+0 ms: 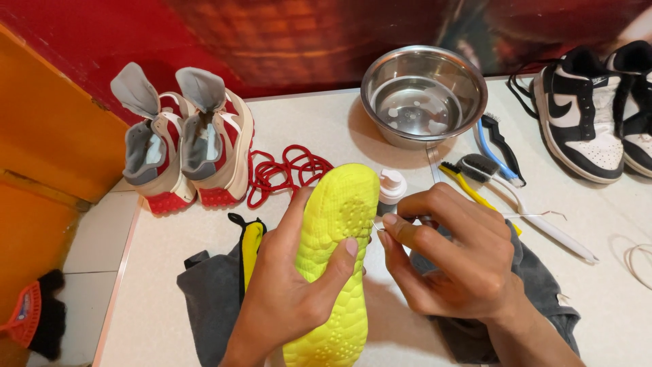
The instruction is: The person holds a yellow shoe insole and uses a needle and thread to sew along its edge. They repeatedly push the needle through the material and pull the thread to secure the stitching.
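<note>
My left hand (288,289) grips a neon-yellow shoe (336,224), sole up, its toe pointing away from me, thumb pressed on the textured sole. My right hand (451,255) pinches a small thin metal tool (375,226) between thumb and forefinger, its tip touching the sole near the left thumb. A black and yellow part of the shoe's upper (249,238) shows under the left hand. Both hands hover over a dark grey cloth (207,302) spread on the white table (319,126).
A pair of red, cream and grey sneakers (187,143) stands at back left beside loose red laces (285,170). A steel bowl (422,92), a white pump bottle (392,187), several brushes (499,163) and black-and-white sneakers (591,112) lie to the right. A white lace (637,261) lies at the right edge.
</note>
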